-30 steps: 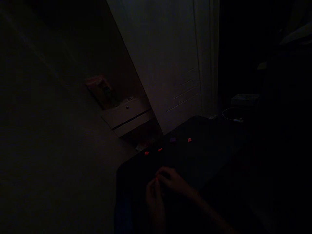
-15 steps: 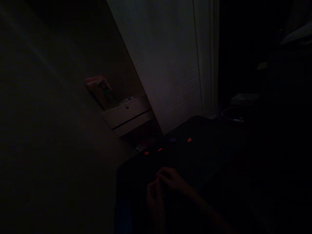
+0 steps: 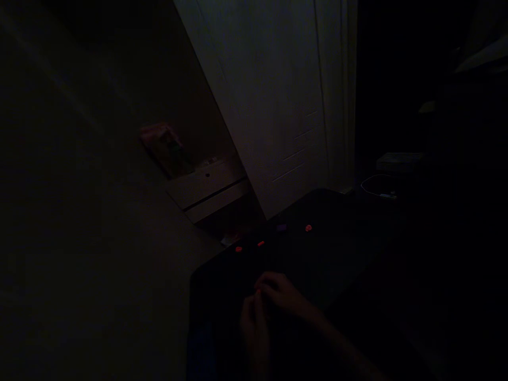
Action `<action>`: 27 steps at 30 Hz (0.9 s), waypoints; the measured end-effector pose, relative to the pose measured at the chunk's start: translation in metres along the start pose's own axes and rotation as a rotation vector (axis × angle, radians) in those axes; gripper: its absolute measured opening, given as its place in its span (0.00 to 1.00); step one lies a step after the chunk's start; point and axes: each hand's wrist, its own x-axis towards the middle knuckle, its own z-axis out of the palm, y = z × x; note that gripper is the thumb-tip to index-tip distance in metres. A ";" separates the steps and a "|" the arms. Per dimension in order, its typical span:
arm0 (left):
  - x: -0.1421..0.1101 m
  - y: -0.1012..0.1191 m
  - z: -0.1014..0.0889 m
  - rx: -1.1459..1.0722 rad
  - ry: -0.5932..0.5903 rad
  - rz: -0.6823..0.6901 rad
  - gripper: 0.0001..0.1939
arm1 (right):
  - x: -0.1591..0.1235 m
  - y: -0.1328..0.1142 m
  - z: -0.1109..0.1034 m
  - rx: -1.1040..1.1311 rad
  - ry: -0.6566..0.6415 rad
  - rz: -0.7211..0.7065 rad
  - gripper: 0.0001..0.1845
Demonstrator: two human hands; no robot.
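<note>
"Grey showed first, didn't it?"

"Yes, a pale door slanted through the upper middle of the frame, and below it a dark table spread from the centre down to the bottom edge."

"And left of the door?"

"A drawer unit sat left of centre, tilted in the view, with a reddish packet on top."

"Where were the hands?"

"Low in the middle. The right hand came in from the lower right, and the left hand rose from the bottom edge. Their fingertips met."

"Empty?"

"No. Each had its thumb and fingers pinched at the small red piece, in the lower middle of the frame. It was mostly covered, so I couldn't tell its shape."

"What lay around them?"

"A blue patch marked the lower left of the table, too dim to name. A pale box and a thin white cable showed at the right."

"Anything smaller?"

"Beyond the hands, on the table, a purple block lay between the orange-red ring on its right and a short red bar on its left. Farthest left was a red rounded piece."
</note>
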 end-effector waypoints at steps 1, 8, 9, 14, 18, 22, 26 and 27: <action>0.000 0.000 0.000 0.002 -0.007 -0.003 0.36 | 0.000 0.000 0.000 -0.001 0.001 0.003 0.10; 0.002 -0.002 0.000 0.025 0.002 -0.023 0.38 | 0.000 0.000 0.000 -0.014 0.023 -0.012 0.10; 0.002 -0.002 0.000 0.018 0.000 -0.024 0.38 | 0.000 0.000 0.000 -0.014 0.026 -0.010 0.09; 0.002 -0.001 0.000 0.012 -0.003 -0.003 0.38 | 0.000 -0.002 -0.001 -0.008 0.012 -0.012 0.10; 0.002 -0.001 0.000 0.026 -0.004 0.016 0.37 | 0.001 0.000 0.000 0.002 0.019 -0.021 0.10; 0.001 0.000 0.001 0.012 0.004 0.019 0.37 | 0.001 0.002 0.001 0.006 0.022 -0.003 0.10; 0.000 0.003 0.002 -0.001 0.018 0.012 0.37 | 0.000 0.002 0.000 -0.003 0.015 -0.024 0.09; -0.001 0.004 0.001 0.001 0.015 0.016 0.37 | 0.000 0.001 0.000 -0.005 0.012 -0.033 0.09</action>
